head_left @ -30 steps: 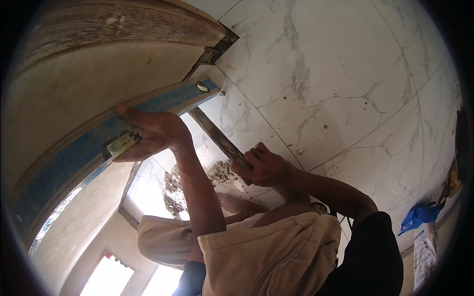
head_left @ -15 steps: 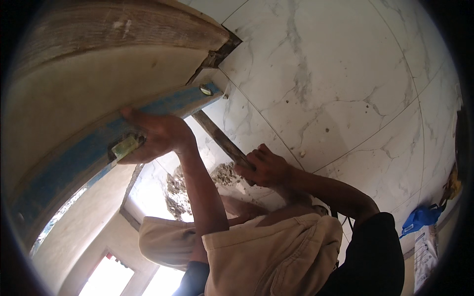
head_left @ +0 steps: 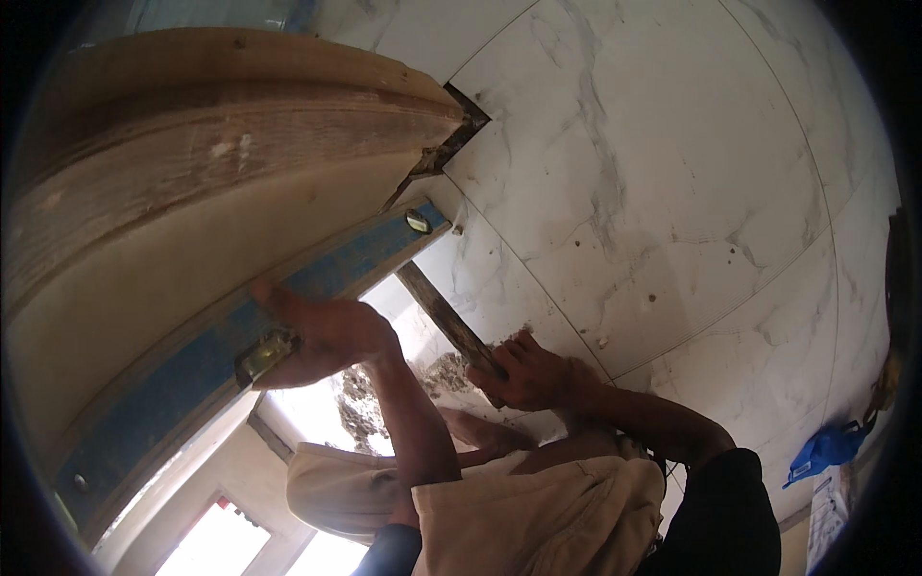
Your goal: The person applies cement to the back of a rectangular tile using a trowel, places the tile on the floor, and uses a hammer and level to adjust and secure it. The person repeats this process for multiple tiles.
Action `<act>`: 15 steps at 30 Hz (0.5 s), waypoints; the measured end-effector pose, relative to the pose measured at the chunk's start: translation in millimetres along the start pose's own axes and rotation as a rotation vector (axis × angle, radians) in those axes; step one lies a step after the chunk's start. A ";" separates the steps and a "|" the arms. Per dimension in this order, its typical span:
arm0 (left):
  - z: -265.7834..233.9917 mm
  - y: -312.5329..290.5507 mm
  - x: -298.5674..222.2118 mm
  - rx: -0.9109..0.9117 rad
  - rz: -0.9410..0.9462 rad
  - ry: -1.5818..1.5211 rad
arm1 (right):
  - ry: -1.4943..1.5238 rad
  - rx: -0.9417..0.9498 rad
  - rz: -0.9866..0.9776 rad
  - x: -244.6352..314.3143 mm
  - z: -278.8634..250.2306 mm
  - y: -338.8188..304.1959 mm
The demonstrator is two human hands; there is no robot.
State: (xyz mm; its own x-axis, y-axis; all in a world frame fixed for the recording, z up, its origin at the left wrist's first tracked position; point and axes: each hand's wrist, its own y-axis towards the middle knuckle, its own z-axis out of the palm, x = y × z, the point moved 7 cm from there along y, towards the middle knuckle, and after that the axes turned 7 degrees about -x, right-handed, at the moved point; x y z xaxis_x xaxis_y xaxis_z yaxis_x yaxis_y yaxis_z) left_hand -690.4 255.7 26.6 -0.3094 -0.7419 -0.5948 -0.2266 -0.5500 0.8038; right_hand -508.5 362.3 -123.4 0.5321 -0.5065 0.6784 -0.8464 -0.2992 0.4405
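A long blue spirit level (head_left: pixel 182 370) stands along the pale wall, one end down by the floor tiles. My left hand (head_left: pixel 331 336) is closed around it at its middle vial (head_left: pixel 267 355), thumb on the blue face. Another vial (head_left: pixel 417 222) shows near its lower end. In my right hand (head_left: pixel 528 372) I grip a worn wooden handle (head_left: pixel 444 312), which slants from my fist to the level's edge. Whatever is at the handle's far end is hidden behind the level.
Brown wooden frame (head_left: pixel 230 125) borders the wall, with a dark broken gap (head_left: pixel 463 134) at its foot. White marbled tiles (head_left: pixel 691 173) carry small crumbs. Grey mortar rubble (head_left: pixel 363 408) lies beyond my left forearm. A blue bag-like item (head_left: pixel 826 449) sits at far right.
The whole view has shifted, so the wall, level and hands appear lower and more of the wooden frame shows. Both hands keep their grips; the level stays along the wall.
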 end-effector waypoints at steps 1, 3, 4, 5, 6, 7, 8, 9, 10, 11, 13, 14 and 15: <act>-0.4 -0.1 0.6 -0.004 -0.021 -0.009 | 0.004 0.016 -0.005 -0.9 1.0 -1.5; -1.0 -1.1 1.0 -0.011 -0.064 -0.025 | 0.013 0.048 -0.013 -3.4 3.5 -4.1; 1.5 -1.6 -2.5 0.010 -0.104 -0.096 | 0.016 0.036 -0.007 -3.3 2.7 -3.3; 2.9 -1.5 -6.2 0.008 -0.081 -0.087 | 0.018 0.024 -0.001 -3.3 1.8 -2.5; 4.0 -1.3 -9.0 0.006 -0.057 -0.077 | 0.021 0.013 0.006 -3.9 0.9 -1.6; 4.7 -0.6 -10.6 0.006 -0.035 -0.069 | 0.025 0.016 0.008 -4.2 0.6 -1.2; 4.0 -0.1 -9.6 0.000 -0.014 -0.035 | 0.028 0.020 0.011 -4.7 0.1 -1.4; 2.7 0.1 -7.5 -0.006 0.006 -0.001 | 0.032 0.023 0.013 -5.2 -0.4 -2.0; 2.5 1.7 -7.3 -0.013 0.029 0.031 | 0.029 0.032 0.010 -5.8 0.0 -2.7; 2.5 1.3 -7.2 -0.018 0.031 0.028 | 0.027 0.042 0.007 -6.9 0.2 -4.1; 2.9 -2.3 -9.1 -0.031 0.031 0.022 | 0.029 0.053 0.009 -7.4 -0.4 -3.4; 2.9 -1.5 -8.2 -0.024 0.029 -0.005 | 0.033 0.055 0.014 -7.4 -2.3 -2.2; 2.6 -0.5 -6.7 -0.018 0.026 -0.032 | 0.036 0.057 0.019 -7.5 -3.1 -2.0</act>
State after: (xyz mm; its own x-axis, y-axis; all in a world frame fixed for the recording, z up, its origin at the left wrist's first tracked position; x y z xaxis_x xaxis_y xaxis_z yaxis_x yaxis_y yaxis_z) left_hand -690.5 261.9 30.2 -0.3444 -0.7439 -0.5728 -0.2013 -0.5374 0.8189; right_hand -510.8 369.2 -127.5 0.5157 -0.4830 0.7077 -0.8555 -0.3359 0.3941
